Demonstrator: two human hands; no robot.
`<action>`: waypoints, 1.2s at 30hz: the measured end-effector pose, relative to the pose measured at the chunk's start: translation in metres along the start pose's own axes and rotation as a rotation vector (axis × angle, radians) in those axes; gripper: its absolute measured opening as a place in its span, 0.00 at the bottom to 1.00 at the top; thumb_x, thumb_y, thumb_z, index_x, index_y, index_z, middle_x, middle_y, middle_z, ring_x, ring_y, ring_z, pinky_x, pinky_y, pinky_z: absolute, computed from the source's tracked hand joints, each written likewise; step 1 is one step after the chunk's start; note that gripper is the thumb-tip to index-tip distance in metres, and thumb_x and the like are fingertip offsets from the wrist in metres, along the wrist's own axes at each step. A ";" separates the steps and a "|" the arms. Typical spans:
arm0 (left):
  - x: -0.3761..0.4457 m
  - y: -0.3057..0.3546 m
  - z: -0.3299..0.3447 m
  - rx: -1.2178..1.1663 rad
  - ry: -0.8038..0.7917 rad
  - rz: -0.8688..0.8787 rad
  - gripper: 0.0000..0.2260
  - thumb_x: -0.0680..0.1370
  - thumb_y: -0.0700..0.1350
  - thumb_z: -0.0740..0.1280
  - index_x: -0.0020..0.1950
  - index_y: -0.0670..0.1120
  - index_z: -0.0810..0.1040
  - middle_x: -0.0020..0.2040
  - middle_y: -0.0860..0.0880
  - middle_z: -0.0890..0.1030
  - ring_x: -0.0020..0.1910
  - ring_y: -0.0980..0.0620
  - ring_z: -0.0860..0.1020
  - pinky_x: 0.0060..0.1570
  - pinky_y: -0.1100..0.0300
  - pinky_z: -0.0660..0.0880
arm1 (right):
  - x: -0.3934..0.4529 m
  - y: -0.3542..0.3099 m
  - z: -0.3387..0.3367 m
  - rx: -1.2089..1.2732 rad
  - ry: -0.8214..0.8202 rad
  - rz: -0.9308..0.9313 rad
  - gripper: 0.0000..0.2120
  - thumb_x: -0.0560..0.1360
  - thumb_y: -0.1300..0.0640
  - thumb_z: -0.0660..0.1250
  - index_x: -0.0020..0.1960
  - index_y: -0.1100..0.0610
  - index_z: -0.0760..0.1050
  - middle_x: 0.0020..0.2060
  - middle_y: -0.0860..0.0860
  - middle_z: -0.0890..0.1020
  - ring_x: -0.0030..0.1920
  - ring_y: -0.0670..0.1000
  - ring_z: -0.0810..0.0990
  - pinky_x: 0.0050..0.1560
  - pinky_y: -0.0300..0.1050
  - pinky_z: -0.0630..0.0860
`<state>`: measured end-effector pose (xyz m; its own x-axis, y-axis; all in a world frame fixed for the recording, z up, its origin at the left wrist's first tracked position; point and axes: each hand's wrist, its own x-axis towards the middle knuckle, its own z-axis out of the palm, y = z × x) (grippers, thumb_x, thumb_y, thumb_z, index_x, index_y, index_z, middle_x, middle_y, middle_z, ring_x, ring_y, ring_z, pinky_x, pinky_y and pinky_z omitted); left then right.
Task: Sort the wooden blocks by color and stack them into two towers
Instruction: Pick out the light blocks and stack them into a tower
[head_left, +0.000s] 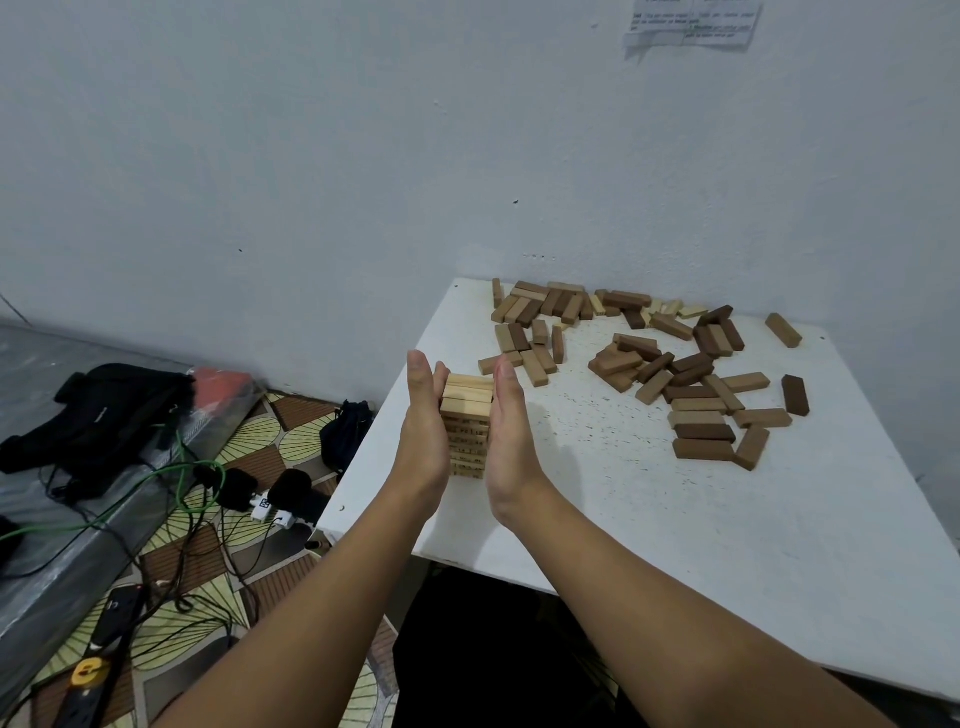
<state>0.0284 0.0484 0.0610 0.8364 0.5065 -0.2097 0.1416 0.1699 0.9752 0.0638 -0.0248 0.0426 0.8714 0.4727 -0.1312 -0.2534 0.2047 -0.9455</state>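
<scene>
A tower of light wooden blocks (467, 421) stands near the left edge of the white table (623, 519). My left hand (423, 436) lies flat against its left side and my right hand (511, 441) flat against its right side, fingers straight and pointing up. Several loose light, mid-brown and dark brown blocks (691, 384) lie scattered over the far half of the table, with a denser heap (545, 312) by the wall.
The table stands in a corner against a white wall (311, 182). On the patterned floor to the left lie black bags (109, 415), tangled cables with a green one (171, 478), a power strip (88, 675) and a small dark pouch (345, 431).
</scene>
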 end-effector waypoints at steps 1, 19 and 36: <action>0.000 -0.001 0.000 0.003 0.002 -0.003 0.45 0.72 0.78 0.46 0.81 0.53 0.68 0.69 0.53 0.78 0.67 0.55 0.74 0.63 0.56 0.65 | 0.002 0.002 0.001 -0.010 -0.003 -0.004 0.36 0.78 0.26 0.53 0.81 0.41 0.59 0.67 0.47 0.80 0.64 0.45 0.81 0.62 0.43 0.77; 0.008 0.023 -0.012 0.167 0.055 0.239 0.32 0.80 0.72 0.47 0.73 0.56 0.72 0.68 0.55 0.75 0.69 0.57 0.70 0.70 0.56 0.63 | 0.006 -0.015 -0.036 -0.161 0.075 -0.119 0.25 0.86 0.38 0.46 0.81 0.42 0.59 0.74 0.35 0.64 0.72 0.32 0.63 0.64 0.30 0.58; 0.052 0.062 0.146 1.515 -0.189 0.694 0.21 0.85 0.55 0.60 0.77 0.51 0.67 0.71 0.41 0.70 0.70 0.39 0.66 0.68 0.44 0.69 | 0.031 -0.065 -0.251 -1.433 0.218 -0.092 0.30 0.84 0.37 0.46 0.81 0.49 0.61 0.78 0.55 0.65 0.78 0.57 0.62 0.76 0.62 0.61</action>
<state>0.1583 -0.0383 0.1210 0.9868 0.0098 0.1615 -0.0030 -0.9968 0.0794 0.2126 -0.2387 0.0247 0.9394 0.3419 0.0270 0.3214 -0.8504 -0.4165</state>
